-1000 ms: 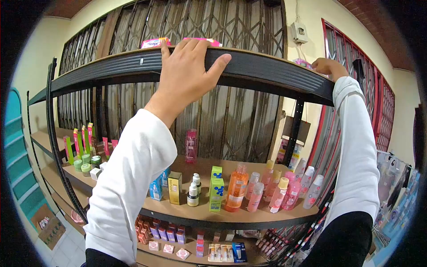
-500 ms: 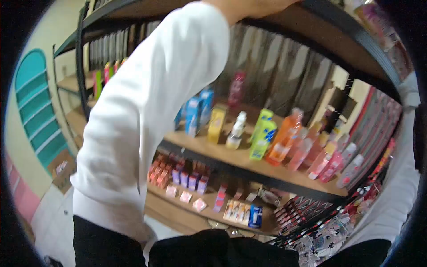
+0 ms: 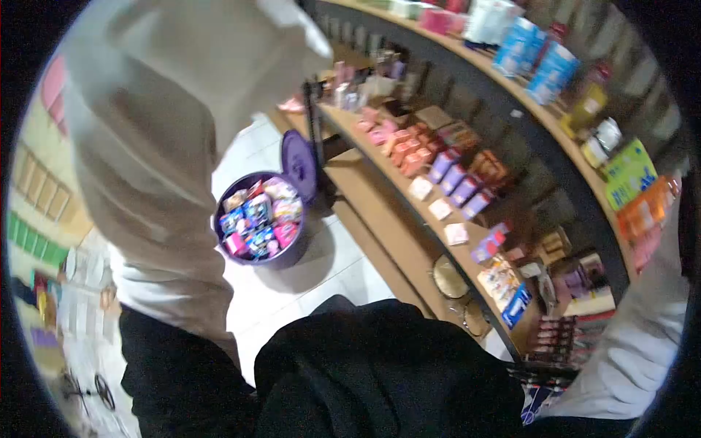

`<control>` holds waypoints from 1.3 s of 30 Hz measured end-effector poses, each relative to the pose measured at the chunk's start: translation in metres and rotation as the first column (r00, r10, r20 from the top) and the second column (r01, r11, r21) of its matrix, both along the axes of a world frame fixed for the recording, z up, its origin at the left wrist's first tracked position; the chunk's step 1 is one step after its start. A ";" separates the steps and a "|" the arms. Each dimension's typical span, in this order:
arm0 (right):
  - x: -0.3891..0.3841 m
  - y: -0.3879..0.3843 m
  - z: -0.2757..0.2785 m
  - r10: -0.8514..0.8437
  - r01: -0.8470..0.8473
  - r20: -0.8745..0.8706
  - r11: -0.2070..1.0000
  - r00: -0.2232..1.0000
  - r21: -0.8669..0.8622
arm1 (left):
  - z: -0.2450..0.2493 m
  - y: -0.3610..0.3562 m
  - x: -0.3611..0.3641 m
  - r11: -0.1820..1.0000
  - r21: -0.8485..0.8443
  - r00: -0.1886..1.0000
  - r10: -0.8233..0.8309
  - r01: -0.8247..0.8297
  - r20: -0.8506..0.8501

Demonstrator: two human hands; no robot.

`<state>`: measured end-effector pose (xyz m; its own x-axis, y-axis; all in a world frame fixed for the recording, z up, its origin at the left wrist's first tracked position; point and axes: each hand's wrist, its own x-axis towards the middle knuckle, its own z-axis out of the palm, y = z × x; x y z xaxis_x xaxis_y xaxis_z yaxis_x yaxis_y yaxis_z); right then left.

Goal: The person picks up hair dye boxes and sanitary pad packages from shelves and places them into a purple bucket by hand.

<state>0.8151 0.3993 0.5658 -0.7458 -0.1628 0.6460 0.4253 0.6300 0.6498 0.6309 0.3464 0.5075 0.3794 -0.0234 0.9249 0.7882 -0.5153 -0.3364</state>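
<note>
Neither of my hands shows in the head view. My left arm's white sleeve (image 3: 168,109) fills the upper left and runs up out of the picture. My right arm's white sleeve (image 3: 628,350) shows at the lower right, with the hand hidden beyond the edge. Below me are my black trousers (image 3: 380,372). A round purple tub (image 3: 292,257) stands on the white floor beside my left sleeve, full of small colourful packets. Its purple lid (image 3: 299,164) leans upright behind it.
Curved wooden shelves (image 3: 387,219) with dark edges run from the top middle to the lower right. Small pink and purple boxes (image 3: 453,179) sit on a lower shelf. Blue boxes (image 3: 537,62), a green box (image 3: 628,171) and an orange bottle (image 3: 646,208) stand higher up.
The view has swung from the top shelf down to the floor. Both hands, which rested on the top shelf's edge, have left the picture. The purple tub has come into sight.
</note>
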 end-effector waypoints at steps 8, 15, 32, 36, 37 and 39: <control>-0.159 -0.034 -0.116 0.374 -0.391 -0.114 0.889 0.920 -0.240 | -0.130 -0.060 -0.161 0.927 -0.309 0.928 0.290 -0.211 0.234; -0.232 -0.035 -0.284 0.308 -0.370 -0.231 0.545 0.923 -0.753 | -0.327 -0.164 -0.234 0.785 -0.266 0.000 0.321 0.559 0.947; -0.095 -0.018 -0.705 0.059 0.737 0.795 -0.420 0.604 -0.529 | -0.483 -0.352 -0.322 0.701 -0.587 -0.430 0.712 0.404 0.555; -0.149 0.033 -0.710 0.007 0.674 0.750 -0.442 0.662 -0.592 | -0.493 -0.306 -0.330 0.694 -0.590 -0.363 0.720 0.414 0.591; -0.176 0.047 -0.701 -0.005 0.640 0.725 -0.467 0.688 -0.610 | -0.495 -0.294 -0.334 0.688 -0.572 -0.357 0.723 0.445 0.592; -0.229 0.073 -0.694 -0.099 0.492 0.595 -0.466 0.797 -0.736 | -0.500 -0.271 -0.342 0.674 -0.536 -0.345 0.730 0.509 0.590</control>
<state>0.5865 0.4718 -0.1281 -0.4487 0.7174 -0.5330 0.8762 0.2357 -0.4203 0.2886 0.0756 0.0077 -0.8721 0.3681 -0.3224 -0.2692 0.1892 0.9443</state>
